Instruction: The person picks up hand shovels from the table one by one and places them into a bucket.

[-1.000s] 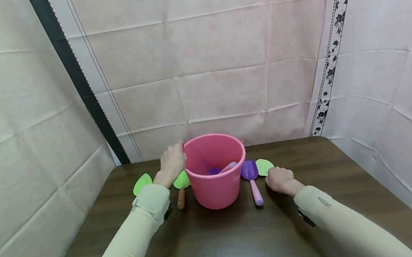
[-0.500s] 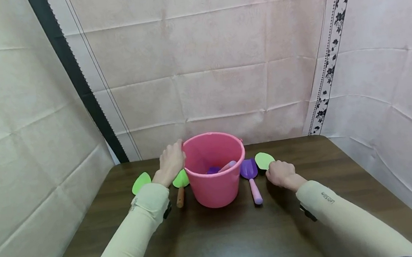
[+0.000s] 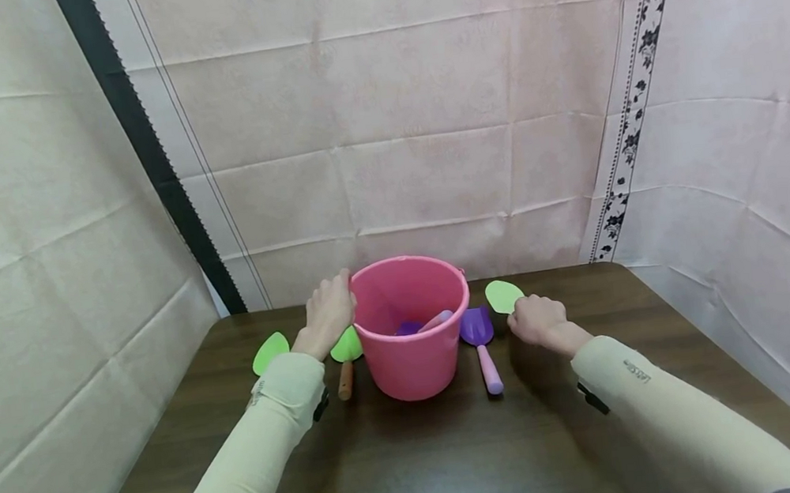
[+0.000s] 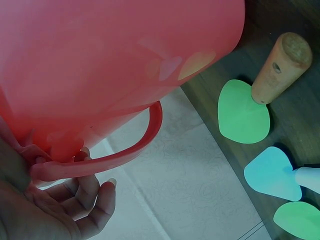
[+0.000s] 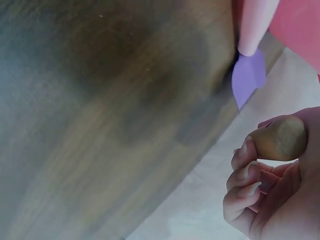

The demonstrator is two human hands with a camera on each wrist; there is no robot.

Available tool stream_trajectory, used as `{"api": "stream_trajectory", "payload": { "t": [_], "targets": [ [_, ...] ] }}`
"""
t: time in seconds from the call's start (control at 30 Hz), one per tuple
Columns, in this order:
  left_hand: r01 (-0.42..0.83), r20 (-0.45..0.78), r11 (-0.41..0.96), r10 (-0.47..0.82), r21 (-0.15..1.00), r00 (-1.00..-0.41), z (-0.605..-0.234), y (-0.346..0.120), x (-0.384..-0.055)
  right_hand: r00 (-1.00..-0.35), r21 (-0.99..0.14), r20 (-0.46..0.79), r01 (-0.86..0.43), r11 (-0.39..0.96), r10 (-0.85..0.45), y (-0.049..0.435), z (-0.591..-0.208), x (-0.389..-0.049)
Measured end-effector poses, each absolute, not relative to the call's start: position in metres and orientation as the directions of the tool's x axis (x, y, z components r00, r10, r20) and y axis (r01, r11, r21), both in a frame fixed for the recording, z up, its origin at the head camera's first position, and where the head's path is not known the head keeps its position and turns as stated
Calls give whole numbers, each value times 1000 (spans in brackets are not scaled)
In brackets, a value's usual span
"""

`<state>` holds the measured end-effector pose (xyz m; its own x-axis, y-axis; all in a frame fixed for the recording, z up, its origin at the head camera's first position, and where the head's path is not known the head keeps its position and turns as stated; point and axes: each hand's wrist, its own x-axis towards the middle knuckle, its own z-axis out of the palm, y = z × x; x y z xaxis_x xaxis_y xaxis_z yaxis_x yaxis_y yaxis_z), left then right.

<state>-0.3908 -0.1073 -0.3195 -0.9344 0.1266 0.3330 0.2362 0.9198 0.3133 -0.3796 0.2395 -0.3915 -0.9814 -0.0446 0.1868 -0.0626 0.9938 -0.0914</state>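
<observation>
My left hand [image 3: 330, 312] grips the left rim of a pink bucket [image 3: 415, 367] standing on the table. In the left wrist view, the bucket's handle [image 4: 117, 159] hangs down its side beside my curled fingers; my thumb is hidden. My right hand [image 3: 538, 320] holds a garden trowel with a light green blade [image 3: 503, 297], right of the bucket. The right wrist view has my fingers around its wooden handle [image 5: 282, 140], with the trowel raised off the table. Inside the bucket lies something purple [image 3: 409, 328] with a lilac handle [image 3: 438, 320]; its lower part is hidden.
A purple shovel [image 3: 476, 326] with a lilac handle lies between bucket and right hand. Left of the bucket lies a green trowel [image 3: 347, 346] with a wooden handle. Past it are a pale blue trowel [image 4: 272, 174] and another green blade [image 3: 271, 352]. Fabric walls [image 3: 429, 156] enclose the table.
My right hand has lifted the green trowel up off the table and slightly away from me. My left hand stays on the bucket's rim.
</observation>
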Motion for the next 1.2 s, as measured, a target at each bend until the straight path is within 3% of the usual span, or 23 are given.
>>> {"api": "stream_trajectory", "payload": {
  "t": [1.2],
  "targets": [
    [236,331,921,128,310,-935,-319,-107,-392,-973,-79,223,-82,994,-62,234,-350,-380]
  ]
}}
